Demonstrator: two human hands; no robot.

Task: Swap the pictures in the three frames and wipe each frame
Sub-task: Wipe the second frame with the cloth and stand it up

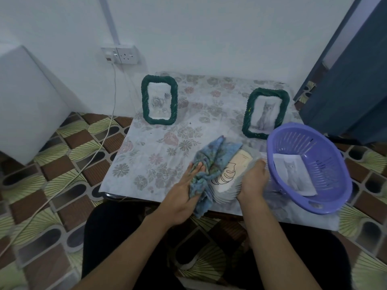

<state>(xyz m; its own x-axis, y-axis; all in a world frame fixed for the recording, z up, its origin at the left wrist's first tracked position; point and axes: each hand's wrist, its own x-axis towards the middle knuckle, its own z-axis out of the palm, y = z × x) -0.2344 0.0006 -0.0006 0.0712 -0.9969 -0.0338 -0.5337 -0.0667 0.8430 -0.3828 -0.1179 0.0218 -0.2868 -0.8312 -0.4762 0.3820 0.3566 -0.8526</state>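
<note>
A pale ribbed frame with a line drawing in it lies near the table's front edge. My right hand grips its right side. My left hand presses a blue patterned cloth against the frame's left part, covering it. Two dark green rope-edged frames stand upright further back: the left green frame shows a rose picture, the right green frame shows a grey cat.
A purple plastic basket sits at the table's right front corner with a loose cat picture inside. The small table has a floral cover. A white cable trails over the tiled floor at left. A blue door stands at right.
</note>
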